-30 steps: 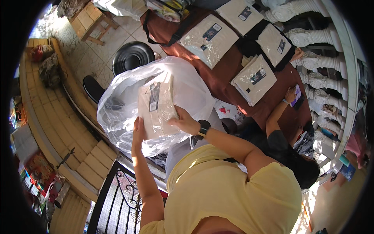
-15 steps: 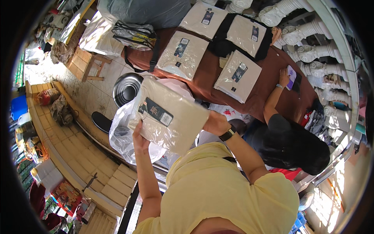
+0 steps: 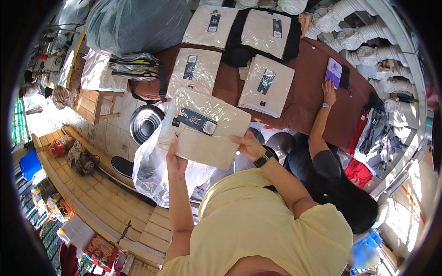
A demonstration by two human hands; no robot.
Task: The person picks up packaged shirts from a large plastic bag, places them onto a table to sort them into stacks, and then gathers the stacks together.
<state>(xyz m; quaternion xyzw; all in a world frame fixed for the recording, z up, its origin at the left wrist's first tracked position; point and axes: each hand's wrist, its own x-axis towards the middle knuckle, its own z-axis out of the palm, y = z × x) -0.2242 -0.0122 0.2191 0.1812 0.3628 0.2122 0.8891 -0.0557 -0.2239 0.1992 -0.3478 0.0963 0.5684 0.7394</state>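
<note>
Between my two hands is a flat beige folded garment in clear plastic [image 3: 202, 142], with a dark tag near its upper left. My left hand [image 3: 175, 162] grips its lower left edge, the thumb on the front. At its right edge my right hand [image 3: 251, 146] pinches it, fingers partly behind. A large clear plastic bag [image 3: 154, 177] hangs open below and left of the garment. Beyond, on a table with a brown cover [image 3: 317, 87], lie similar packs, among them a beige pack [image 3: 267, 87] and another pack [image 3: 193, 71], partly overlapped by the held one.
At right a seated person [image 3: 338, 184] rests a hand by a purple-and-white booklet [image 3: 334, 73]. A big grey plastic bag [image 3: 138, 27] and a striped bag [image 3: 136, 66] are at the far left. A black round stool [image 3: 146, 124] stands on the floor. White ornate columns [image 3: 350, 39] line the far right.
The held garment has been tilted flatter and shifted slightly right, its tag still facing up. My view has turned a little. The other person's hand now lies just below the booklet.
</note>
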